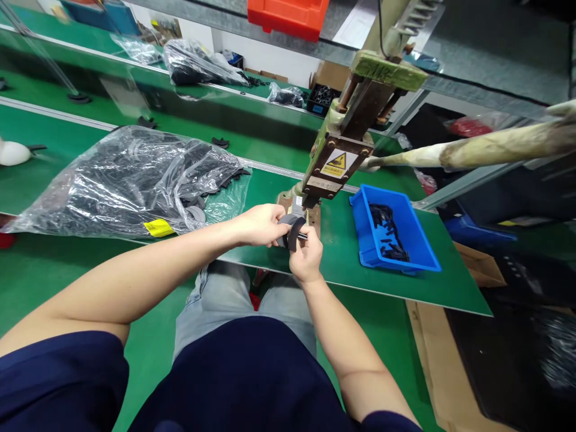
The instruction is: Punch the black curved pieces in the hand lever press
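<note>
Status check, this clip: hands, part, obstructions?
Hands: left hand and right hand both pinch dark grey part at press base. Apart from them: blue bin right, bag of parts left.

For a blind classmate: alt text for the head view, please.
Left hand and right hand hold a small dark part at a hand press on a green bench. Blue bin at right, plastic bag of dark parts at left.

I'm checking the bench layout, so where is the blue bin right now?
In the head view the blue bin sits on the green table, right of the right hand and just right of the hand press, holding small black parts.
</note>
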`<state>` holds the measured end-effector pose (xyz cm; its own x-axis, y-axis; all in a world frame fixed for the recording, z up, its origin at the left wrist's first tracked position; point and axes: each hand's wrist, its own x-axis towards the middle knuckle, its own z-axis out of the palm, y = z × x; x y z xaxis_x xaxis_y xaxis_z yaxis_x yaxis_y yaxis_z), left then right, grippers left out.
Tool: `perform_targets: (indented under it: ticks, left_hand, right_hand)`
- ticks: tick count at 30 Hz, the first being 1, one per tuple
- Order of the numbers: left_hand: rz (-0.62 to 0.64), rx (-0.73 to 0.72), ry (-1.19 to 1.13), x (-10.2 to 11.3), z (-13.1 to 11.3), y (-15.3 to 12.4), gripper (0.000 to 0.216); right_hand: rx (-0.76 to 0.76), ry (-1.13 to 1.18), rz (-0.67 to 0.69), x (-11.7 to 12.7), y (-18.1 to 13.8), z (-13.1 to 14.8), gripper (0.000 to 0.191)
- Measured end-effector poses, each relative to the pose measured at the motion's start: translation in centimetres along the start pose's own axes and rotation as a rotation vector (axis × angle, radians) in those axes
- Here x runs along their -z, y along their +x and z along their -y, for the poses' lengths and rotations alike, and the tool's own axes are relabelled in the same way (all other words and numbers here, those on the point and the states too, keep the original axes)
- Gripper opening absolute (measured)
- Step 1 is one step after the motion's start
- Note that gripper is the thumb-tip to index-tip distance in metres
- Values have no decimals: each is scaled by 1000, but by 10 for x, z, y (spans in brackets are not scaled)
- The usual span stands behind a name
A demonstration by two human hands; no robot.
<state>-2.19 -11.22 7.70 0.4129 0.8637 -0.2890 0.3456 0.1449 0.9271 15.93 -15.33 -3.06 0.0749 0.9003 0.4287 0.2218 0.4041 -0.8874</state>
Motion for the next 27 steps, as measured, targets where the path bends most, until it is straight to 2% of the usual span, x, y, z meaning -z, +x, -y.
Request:
perform_targets:
  ticks: [3,6,9,12,16,18,21,27]
  left_hand:
    - [103,-19,-28,6,-5,-2,32]
    - [244,-69,-204,10,-6,-3,37]
    - [298,-101,-349,6,-1,-5,44]
    - [249,-110,-316,0,0,-7,38]
    - [77,-129,-13,-3,-8,-10,24]
    - [87,-128,52,-1,-14,-11,22]
    - [150,-112,-3,5,-15,-10,22]
    - [1,-127,89,11,7,-9,22]
  right_hand:
    - [32,-12,0,0,1,2,26]
    - [53,1,-22,-1,1,8,28]
    - [81,-10,-48,0,0,15,28]
    - [115,-61,-40,4,-2,17,25]
    - [175,-155,-11,10,-3,12,22]
    - [200,-184,-12,10,-4,9,20]
    - [229,-221,-13,10,-3,10,20]
    - [332,-329,84,18,3,20,19]
